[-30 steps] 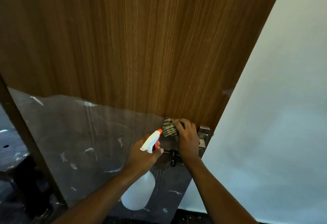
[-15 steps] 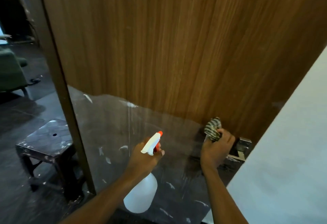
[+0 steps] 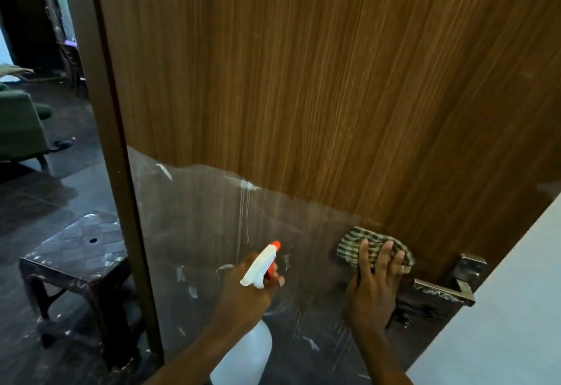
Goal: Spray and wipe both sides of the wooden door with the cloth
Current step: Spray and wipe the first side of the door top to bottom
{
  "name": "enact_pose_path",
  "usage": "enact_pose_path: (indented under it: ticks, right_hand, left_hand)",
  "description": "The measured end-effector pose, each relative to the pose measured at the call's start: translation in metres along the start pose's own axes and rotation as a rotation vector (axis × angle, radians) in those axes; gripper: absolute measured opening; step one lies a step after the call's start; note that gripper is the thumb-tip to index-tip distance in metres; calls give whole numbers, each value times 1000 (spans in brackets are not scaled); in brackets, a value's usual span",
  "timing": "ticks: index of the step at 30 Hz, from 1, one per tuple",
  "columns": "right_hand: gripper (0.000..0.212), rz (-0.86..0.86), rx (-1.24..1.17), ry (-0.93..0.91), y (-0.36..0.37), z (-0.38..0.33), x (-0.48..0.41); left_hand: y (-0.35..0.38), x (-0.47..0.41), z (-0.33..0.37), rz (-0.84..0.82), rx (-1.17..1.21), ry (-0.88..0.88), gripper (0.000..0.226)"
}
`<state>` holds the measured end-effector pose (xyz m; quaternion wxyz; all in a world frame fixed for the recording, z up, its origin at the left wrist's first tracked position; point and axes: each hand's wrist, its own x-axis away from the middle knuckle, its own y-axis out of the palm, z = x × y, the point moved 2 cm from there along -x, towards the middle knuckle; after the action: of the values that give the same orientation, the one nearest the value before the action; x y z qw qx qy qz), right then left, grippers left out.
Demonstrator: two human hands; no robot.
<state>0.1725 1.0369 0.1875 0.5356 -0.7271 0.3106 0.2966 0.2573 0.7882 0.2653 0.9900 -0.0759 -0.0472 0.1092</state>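
The wooden door [image 3: 318, 87] fills most of the view, its lower part covered with a clear plastic film [image 3: 212, 232] marked by white smears. My left hand [image 3: 252, 290] grips a white spray bottle [image 3: 261, 263] with an orange nozzle, pointed up toward the door. My right hand [image 3: 375, 284] presses a green-and-white checked cloth [image 3: 352, 243] flat against the door with straight, spread fingers, just left of the metal door handle [image 3: 449, 287].
The door's dark edge [image 3: 118, 172] runs down the left. Beyond it stand a dark stool [image 3: 76, 251] and a green armchair [image 3: 21, 123] on a dark floor. A white wall [image 3: 510, 308] lies at the right, close to the handle.
The view swung left, showing more of the room past the door's edge. My right hand opened from a bunched grip and flattened the cloth on the door. The bottle stayed in my left hand.
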Motion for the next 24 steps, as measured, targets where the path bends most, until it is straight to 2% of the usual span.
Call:
enact_pose_path:
  ticks: [2, 5, 7, 9, 11, 13, 17, 18, 20, 22, 24]
  right_hand:
    - [77, 19, 20, 5, 5, 0, -6]
    - [66, 103, -7, 8, 16, -24, -24]
    - [62, 118, 43, -174, 25, -35, -29]
    - [65, 61, 141, -421, 36, -23, -20]
    - [73, 15, 210, -550, 37, 2, -7]
    - [71, 26, 226, -497, 29, 16, 0]
    - [58, 247, 88, -38, 24, -32, -39]
    - [60, 273, 74, -7, 28, -54, -50]
    - [68, 255, 128, -159, 45, -87, -55]
    - [71, 170, 188, -446, 61, -96, -39]
    - [55, 80, 199, -612, 67, -85, -17]
  left_hand:
    - [5, -3, -5, -17, 16, 4, 39]
    - [10, -4, -7, -37, 88, 70, 30]
    - [13, -9, -6, -59, 38, 167, 29]
    - [16, -17, -14, -50, 88, 144, 28]
    - [16, -25, -22, -40, 117, 99, 27]
    - [11, -27, -29, -47, 70, 80, 27]
    - [-6, -34, -36, -43, 60, 36, 36]
    - [-12, -36, -35, -40, 47, 43, 35]
    - [-26, -40, -30, -39, 23, 89, 32]
    - [-39, -44, -27, -24, -7, 139, 27]
    - [-52, -50, -25, -5, -31, 153, 26]
